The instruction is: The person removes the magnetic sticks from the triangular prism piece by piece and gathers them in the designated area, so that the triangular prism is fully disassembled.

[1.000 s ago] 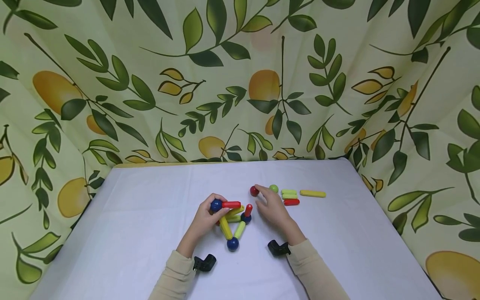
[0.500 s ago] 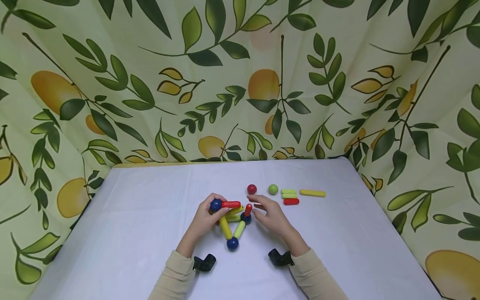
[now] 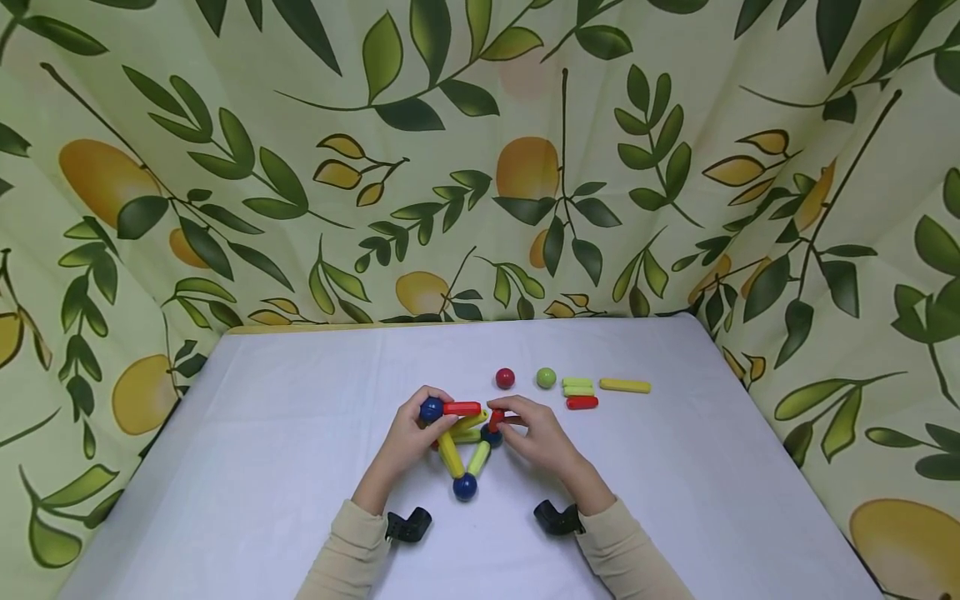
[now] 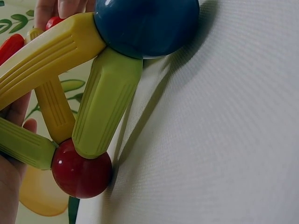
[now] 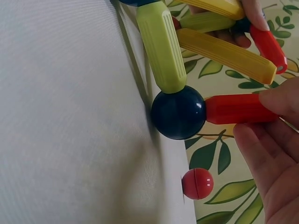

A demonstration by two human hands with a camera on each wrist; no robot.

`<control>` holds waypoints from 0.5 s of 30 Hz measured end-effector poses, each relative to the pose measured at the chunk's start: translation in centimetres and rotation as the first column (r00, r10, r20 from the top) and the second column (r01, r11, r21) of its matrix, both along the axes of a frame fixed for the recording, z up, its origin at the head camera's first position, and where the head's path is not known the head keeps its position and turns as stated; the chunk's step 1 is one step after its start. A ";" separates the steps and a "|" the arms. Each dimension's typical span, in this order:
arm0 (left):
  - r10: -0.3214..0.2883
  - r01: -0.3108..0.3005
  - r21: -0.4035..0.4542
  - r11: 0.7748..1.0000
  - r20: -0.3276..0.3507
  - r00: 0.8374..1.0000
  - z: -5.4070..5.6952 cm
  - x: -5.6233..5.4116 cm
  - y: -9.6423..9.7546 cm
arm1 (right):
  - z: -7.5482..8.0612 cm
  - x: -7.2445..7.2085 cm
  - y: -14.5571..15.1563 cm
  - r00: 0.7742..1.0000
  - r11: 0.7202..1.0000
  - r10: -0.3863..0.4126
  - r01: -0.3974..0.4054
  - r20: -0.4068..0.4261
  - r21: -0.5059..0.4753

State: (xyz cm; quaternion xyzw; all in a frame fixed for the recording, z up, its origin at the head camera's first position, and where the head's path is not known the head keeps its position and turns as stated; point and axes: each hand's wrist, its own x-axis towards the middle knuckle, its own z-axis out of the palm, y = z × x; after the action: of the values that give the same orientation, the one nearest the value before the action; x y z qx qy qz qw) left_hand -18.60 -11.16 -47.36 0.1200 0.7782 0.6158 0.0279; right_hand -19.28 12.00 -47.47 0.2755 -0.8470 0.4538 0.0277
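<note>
A frame of magnetic rods and balls stands on the table, with a blue ball [image 3: 465, 487] at its near corner. My left hand [image 3: 405, 437] holds its raised top, where a blue ball [image 3: 431, 409] carries a red rod [image 3: 462, 409] pointing right. At the right corner, my right hand [image 3: 543, 437] pinches another red rod [image 5: 238, 108] between thumb and fingers. That rod's inner end meets a blue ball [image 5: 178, 112], which also joins a light green rod [image 5: 162, 46]. A yellow rod [image 5: 226, 55] slants inside the frame. In the left wrist view, a red ball [image 4: 81, 169] forms another corner.
Behind my right hand lie a loose red ball [image 3: 505, 378] and a green ball [image 3: 546, 377]. Farther right are light green rods [image 3: 577, 383], a red rod [image 3: 582, 402] and a long yellow rod [image 3: 625, 386]. A leaf-patterned cloth [image 3: 450, 208] hangs behind the white table [image 3: 300, 375].
My right hand has let go of the loose red ball, come back toward the frame and taken hold of the upright red rod. My left hand keeps its hold.
</note>
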 end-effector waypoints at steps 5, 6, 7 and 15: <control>-0.006 0.006 -0.004 1.000 0.004 1.000 0.2 0.0 0.0 | -0.1 0.0 0.0 0.999 1.000 -0.028 0.027 -0.022 -0.010; -0.004 0.004 -0.007 1.000 -0.002 1.000 0.2 0.0 0.0 | -0.2 0.0 0.0 0.999 0.999 -0.040 0.039 -0.018 -0.013; -0.001 0.001 -0.008 1.000 -0.006 1.000 0.1 0.1 0.0 | -0.2 -0.1 0.0 0.999 0.998 -0.052 0.052 -0.015 -0.018; 0.032 -0.032 -0.015 0.999 -0.028 0.999 -0.4 0.0 0.1 | 0.0 -0.1 0.1 0.970 0.957 -0.165 0.201 0.177 -0.208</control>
State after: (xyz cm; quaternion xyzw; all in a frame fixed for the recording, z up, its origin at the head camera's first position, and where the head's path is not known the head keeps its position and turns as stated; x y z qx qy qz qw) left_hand -18.63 -11.08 -47.78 0.1159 0.7851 0.6083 0.0080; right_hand -19.38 12.12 -47.50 0.1541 -0.8117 0.5624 0.0335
